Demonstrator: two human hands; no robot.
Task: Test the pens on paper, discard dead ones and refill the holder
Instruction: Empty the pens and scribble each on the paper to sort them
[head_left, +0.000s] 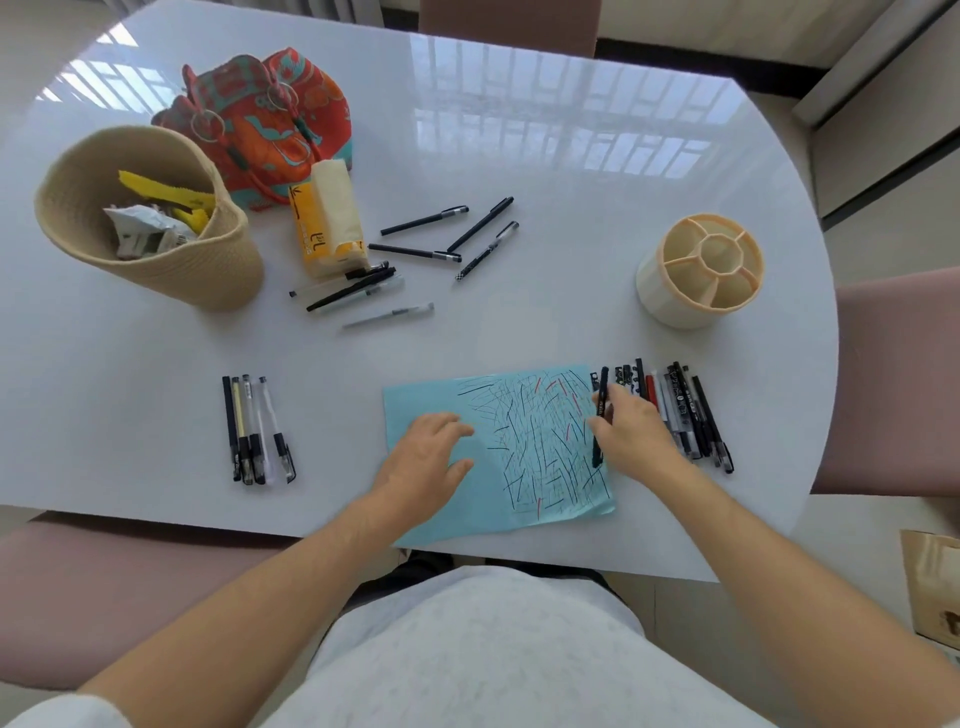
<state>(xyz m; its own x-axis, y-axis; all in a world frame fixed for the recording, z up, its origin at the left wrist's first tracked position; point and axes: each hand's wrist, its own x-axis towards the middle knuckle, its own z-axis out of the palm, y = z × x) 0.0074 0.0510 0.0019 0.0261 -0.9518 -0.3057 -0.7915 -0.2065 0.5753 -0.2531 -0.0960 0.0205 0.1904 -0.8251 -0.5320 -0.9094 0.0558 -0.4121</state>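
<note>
I take the blue paper (441, 410) as my landmark; it lies at the near edge of the white table (519, 156), its right half thick with pen strokes. My left hand (428, 460) lies flat on the paper's bare left half, fingers spread and holding nothing. My right hand (631, 434) sits at the paper's right edge with its fingers pinched around a black pen (601, 415), which stands nearly upright, tip down on the scribbled part.

Just right of the paper, partly hidden behind my right hand, a row of pens (691, 410) lies side by side (mostly black, one red barrel showing). Well left of the paper a smaller group of four pens (254, 431) lies in parallel. Beyond the paper, towards the far left, loose pens (415, 254) are scattered beside a yellow tissue pack (327, 218). Further left of those stands a woven basket (171, 275) holding crumpled wrappers, with a patterned orange bag (275, 124) behind it. Beyond the paper's right corner stands the cream pen holder (701, 270), its compartments bare. Nothing lies between it and the row of pens.
</note>
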